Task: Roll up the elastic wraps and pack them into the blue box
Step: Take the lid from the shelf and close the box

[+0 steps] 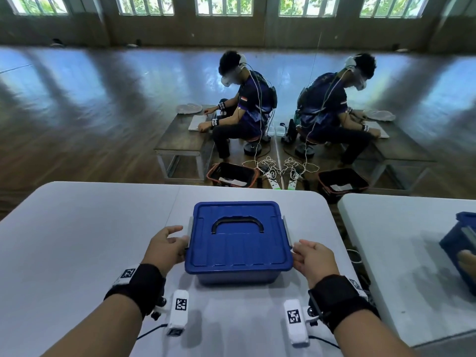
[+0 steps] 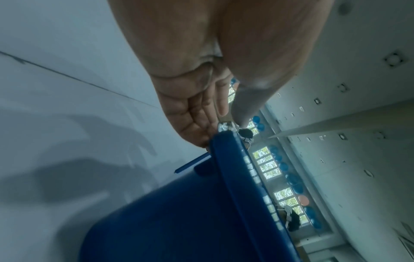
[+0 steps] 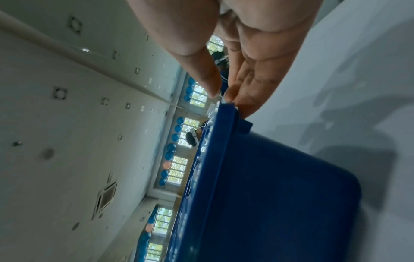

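Two hands flank the closed blue box (image 1: 239, 240) at table centre: left hand (image 1: 164, 247) pinches the 9 o'clock latch, right hand (image 1: 313, 258) the 3 o'clock latch; no wraps visible.

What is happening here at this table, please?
A person sits at a white table with a blue box in front of them. Its lid is on, with the black handle lying flat. The left hand and the right hand are at the two sides of the box, fingers at the grey side latches. No elastic wraps are in view, so whether they are already packed inside cannot be told.
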Tool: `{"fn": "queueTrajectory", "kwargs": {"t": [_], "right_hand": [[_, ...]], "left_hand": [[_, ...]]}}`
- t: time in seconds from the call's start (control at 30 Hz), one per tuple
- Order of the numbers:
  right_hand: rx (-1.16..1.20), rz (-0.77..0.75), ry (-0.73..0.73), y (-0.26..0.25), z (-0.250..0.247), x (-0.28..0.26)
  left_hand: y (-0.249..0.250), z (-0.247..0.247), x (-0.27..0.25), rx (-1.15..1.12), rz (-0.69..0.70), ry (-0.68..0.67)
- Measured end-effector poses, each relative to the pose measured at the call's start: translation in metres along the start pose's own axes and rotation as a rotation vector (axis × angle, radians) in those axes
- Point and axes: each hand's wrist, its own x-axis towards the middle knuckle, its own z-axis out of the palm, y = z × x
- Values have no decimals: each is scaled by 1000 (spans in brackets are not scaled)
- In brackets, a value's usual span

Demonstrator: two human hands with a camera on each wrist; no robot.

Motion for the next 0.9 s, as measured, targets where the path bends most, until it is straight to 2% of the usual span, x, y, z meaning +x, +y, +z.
{"fn": "queueTrajectory", "kwargs": {"t": [0.17, 0.37, 0.5, 0.73, 0.9], "right_hand": [[60, 148, -45, -2, 6, 1], [-14, 234, -83, -3, 10, -4], [-27, 266, -93, -1, 13, -10], [76, 319, -167, -3, 14, -22], [-23, 259, -139, -1, 20, -19]], "left_hand": [[2, -3, 9, -1, -63, -89], [12, -3, 11, 39, -98, -121], [11, -2, 7, 194, -24, -117], [10, -10, 6, 236, 12, -126], [8, -12, 9, 227, 5, -133]]}}
